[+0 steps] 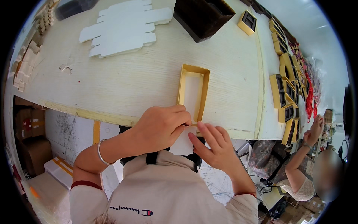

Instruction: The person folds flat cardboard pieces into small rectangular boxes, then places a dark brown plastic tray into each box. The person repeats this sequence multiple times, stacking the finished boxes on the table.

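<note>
A shallow gold box (204,89) with a white inner base lies lengthwise at the table's near edge. Its near end reaches my hands. My left hand (164,125) is closed in a pinch on the near-end wall of the box, at its left part. The fingers cover most of that end. My right hand (216,147) has its fingers stretched and apart, with the fingertips at the near right corner of the box. It holds nothing that I can see. Farther off stand a pile of flat white box blanks (121,28) and a stack of dark brown plastic inserts (197,22).
A gold box with a dark insert (247,22) sits at the far right. Several more filled gold boxes (278,91) line the right side, beside red cords (309,97). Folded white pieces (28,67) lie along the left edge. A co-worker (298,171) sits at right.
</note>
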Demonstrator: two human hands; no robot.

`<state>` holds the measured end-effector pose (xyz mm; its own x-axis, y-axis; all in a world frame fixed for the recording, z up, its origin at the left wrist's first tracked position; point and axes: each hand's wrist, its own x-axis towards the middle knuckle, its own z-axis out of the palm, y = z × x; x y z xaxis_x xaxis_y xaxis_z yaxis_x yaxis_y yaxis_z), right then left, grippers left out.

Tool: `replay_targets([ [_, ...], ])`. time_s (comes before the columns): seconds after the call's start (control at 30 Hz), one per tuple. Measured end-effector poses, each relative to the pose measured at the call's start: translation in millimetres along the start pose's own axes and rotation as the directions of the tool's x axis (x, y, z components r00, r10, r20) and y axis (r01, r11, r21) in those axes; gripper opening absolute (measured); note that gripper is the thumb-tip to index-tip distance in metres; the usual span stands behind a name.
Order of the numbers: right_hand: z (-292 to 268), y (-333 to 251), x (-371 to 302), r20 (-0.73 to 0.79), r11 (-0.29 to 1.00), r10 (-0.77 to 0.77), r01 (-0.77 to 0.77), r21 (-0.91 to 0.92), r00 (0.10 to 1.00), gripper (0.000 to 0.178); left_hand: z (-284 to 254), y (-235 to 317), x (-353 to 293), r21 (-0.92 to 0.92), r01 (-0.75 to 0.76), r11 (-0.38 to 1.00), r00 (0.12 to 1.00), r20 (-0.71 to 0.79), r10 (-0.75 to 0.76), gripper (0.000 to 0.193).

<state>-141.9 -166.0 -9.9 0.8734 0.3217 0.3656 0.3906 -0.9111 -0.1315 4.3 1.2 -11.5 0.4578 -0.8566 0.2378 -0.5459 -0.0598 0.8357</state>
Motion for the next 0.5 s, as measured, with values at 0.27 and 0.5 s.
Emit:
replay_targets([
  [0.27, 15, 18, 24, -0.311, 0.876, 0.245, -0.072, 0.476, 0.918, 0.021, -22, 7, 8, -0.372, 0.27, 0.888, 0.948, 0.262, -0.179, 0.023],
  [0.5, 27, 1, 26, -0.128, 0.557, 0.615, -0.314, 0.769, 0.778, 0.023, 1, 0, -1, -0.171, 0.158, 0.972, 0.987, 0.055, -0.151, 0.022],
])
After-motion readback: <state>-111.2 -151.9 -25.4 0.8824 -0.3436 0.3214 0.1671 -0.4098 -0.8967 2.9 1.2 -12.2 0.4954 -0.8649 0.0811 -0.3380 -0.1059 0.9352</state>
